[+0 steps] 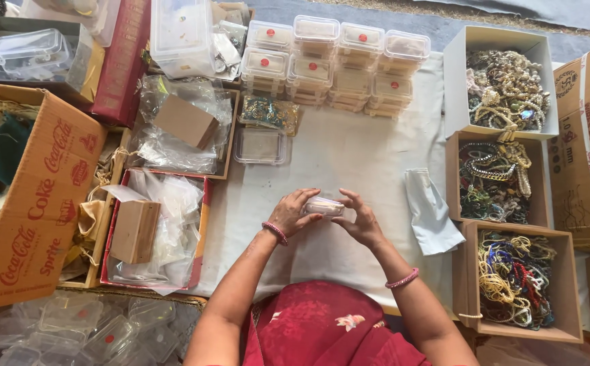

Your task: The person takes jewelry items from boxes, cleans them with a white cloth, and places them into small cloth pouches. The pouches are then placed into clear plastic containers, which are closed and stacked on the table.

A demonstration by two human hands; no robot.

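Observation:
Both my hands hold one small clear plastic box (323, 206) over the white cloth (349, 156). My left hand (292, 213) grips its left end, fingers curled over the top. My right hand (359, 218) grips its right end. What the box contains cannot be made out. Each wrist wears a pink bangle. Beyond my hands lies an empty clear box (261, 146), and at the far edge of the cloth stand stacks of closed clear boxes (336, 64) with red dots on their lids.
Three open cardboard boxes of bead jewellery (505, 183) line the right side, with a folded plastic bag (430, 210) beside them. Trays of plastic bags and small brown boxes (166, 203) sit left, next to a large carton (34, 196). Loose empty clear boxes (85, 325) pile at lower left.

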